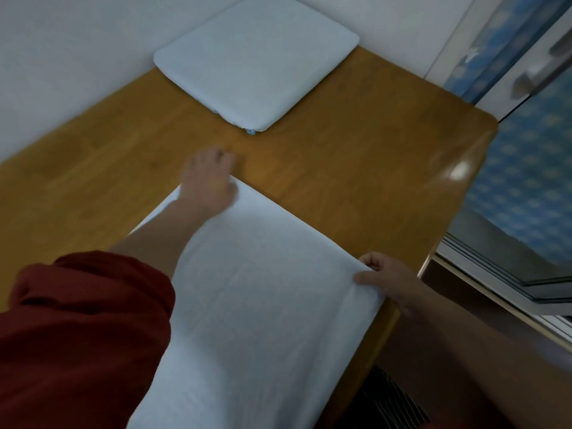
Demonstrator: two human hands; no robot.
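Cloth [263,289]: spread flat on the tabletop [356,168], well short of the pad [257,60].
Handling: judged light, limp and easily creased; best taken at corners.
Right hand [383,280]: side edge was pinched.
Left hand [210,178]: set at the corner nearest the pad; grip blurred, could not be told.

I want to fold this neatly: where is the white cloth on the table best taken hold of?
At its corners, coming in from the edges. The white cloth lies flat on the wooden table, so only edges lift. The right hand pinches the right corner; the left hand lies on the far corner.
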